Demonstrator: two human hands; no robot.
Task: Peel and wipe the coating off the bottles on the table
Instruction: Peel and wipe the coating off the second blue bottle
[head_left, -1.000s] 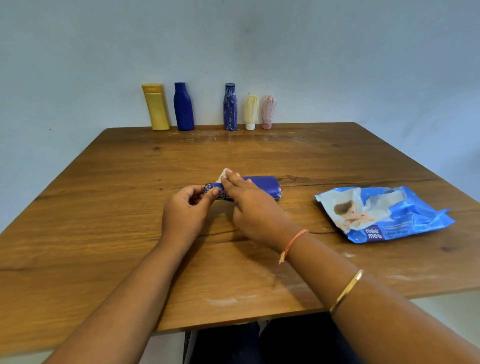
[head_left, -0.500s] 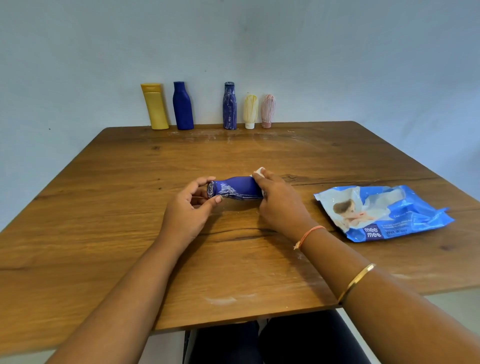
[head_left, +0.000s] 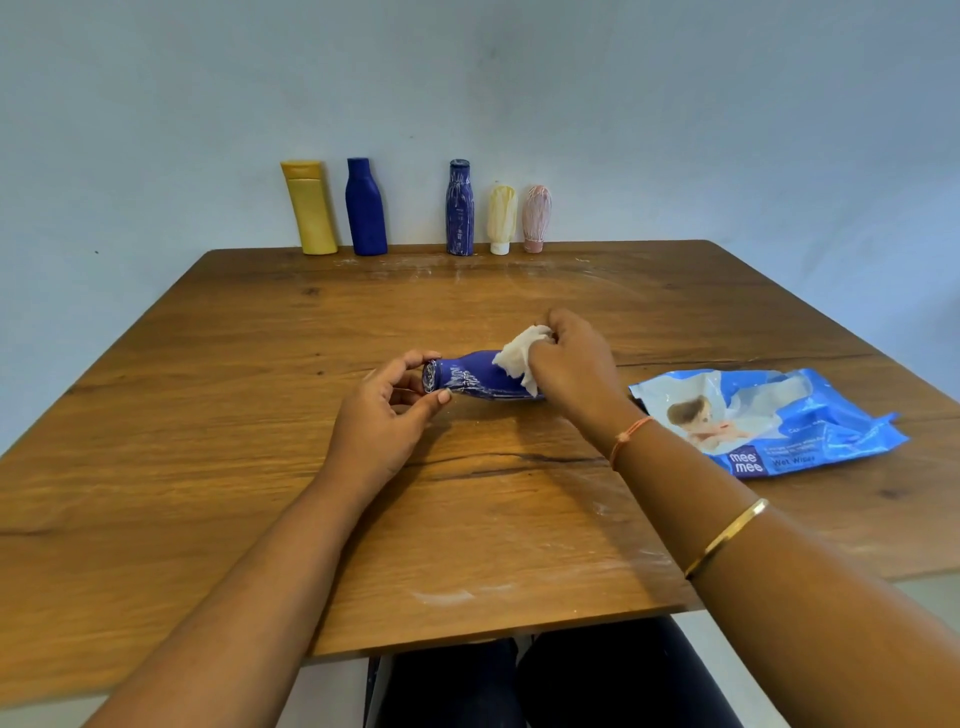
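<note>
Sideways, the blue bottle (head_left: 478, 382) shows white streaks; left hand (head_left: 379, 426) pinches its neck, right hand (head_left: 576, 364) grips a wipe (head_left: 519, 353).

A blue bottle (head_left: 478, 382) is laid on its side near the middle of the desk (head_left: 234, 415), cap end toward 9 o'clock and pinched by the left hand (head_left: 379, 421); white coating streaks (head_left: 460, 383) are seen on its neck. A crumpled white wipe (head_left: 519, 356) is held against its upper side by the right hand (head_left: 571, 364). At 12 o'clock, five bottles are stood upright in a row at the far edge: a yellow bottle (head_left: 310, 208), a dark blue bottle (head_left: 366, 208), a streaked blue bottle (head_left: 460, 208), a pale yellow tube (head_left: 502, 218) and a pink tube (head_left: 536, 218), the last three webbed with whitish coating
</note>
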